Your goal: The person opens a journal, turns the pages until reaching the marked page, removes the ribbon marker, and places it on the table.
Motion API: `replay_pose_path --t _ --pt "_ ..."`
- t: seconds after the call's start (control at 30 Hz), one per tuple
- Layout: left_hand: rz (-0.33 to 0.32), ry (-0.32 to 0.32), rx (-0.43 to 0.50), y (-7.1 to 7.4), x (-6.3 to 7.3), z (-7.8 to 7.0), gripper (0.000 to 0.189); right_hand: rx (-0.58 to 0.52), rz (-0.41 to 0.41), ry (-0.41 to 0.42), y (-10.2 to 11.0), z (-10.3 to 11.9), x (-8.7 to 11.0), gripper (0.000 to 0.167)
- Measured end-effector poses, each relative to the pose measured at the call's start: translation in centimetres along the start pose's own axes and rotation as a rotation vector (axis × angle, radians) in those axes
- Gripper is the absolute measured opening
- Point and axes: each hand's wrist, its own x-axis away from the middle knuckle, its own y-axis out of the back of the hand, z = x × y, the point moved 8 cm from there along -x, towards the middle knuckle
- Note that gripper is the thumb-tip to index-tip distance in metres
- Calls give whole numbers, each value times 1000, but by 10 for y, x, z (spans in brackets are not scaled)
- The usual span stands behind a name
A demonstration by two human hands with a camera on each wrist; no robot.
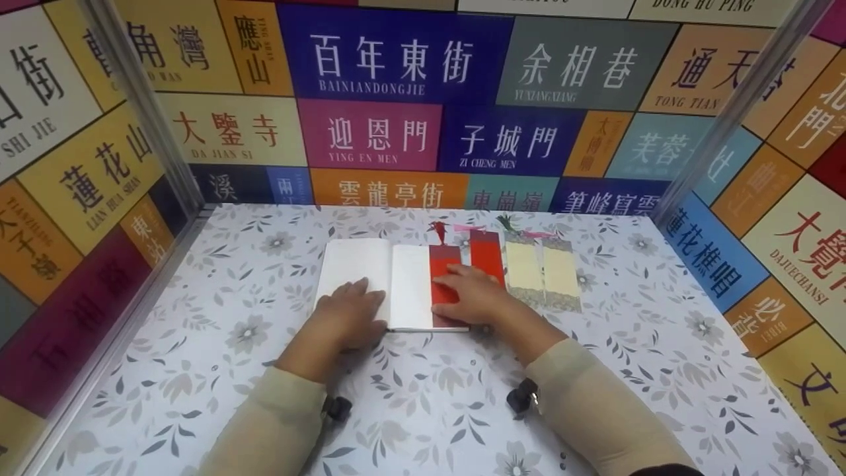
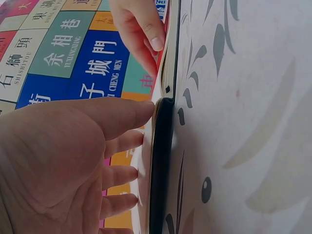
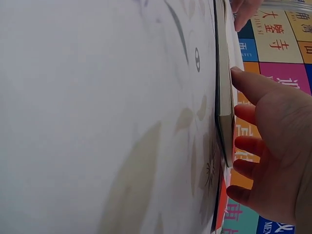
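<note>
An open book with blank white pages lies on the table. My left hand rests on its left page with the fingers spread; in the left wrist view the thumb is at the book's near edge. A red bookmark with a dark red tassel lies along the right page's outer side. Fingers of my right hand touch this bookmark from the right, covering part of it. In the right wrist view that hand's fingertips sit along the book's page block, loosely bent and holding nothing.
Right of the book lies a second red bookmark, partly behind the right hand. Beyond it are two cream bookmarks with grey patterned ends, and green and pink tassels. Printed panels wall the flowered table at the back and sides.
</note>
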Motion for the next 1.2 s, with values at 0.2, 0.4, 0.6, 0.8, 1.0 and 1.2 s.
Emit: replay_pose_path --t 0.2,0.4,0.6,0.8,1.0,1.2 --pt "14 -3 -7 -1 -1 1 70 -120 -41 -110 5 -8 -2 96" --pt "15 -9 -8 0 -3 1 71 -279 -24 -266 6 -16 -3 107" --pt "26 7 -3 -1 -2 1 71 -385 -30 -336 6 -19 0 104" --pt "15 1 -5 -2 -2 1 72 -469 -81 -370 9 -23 0 88" --pt "27 13 8 -3 -2 2 72 -519 -137 -382 15 -27 -1 65" --pt "36 27 31 -2 -1 2 72 -609 -133 -439 17 -31 -3 43"
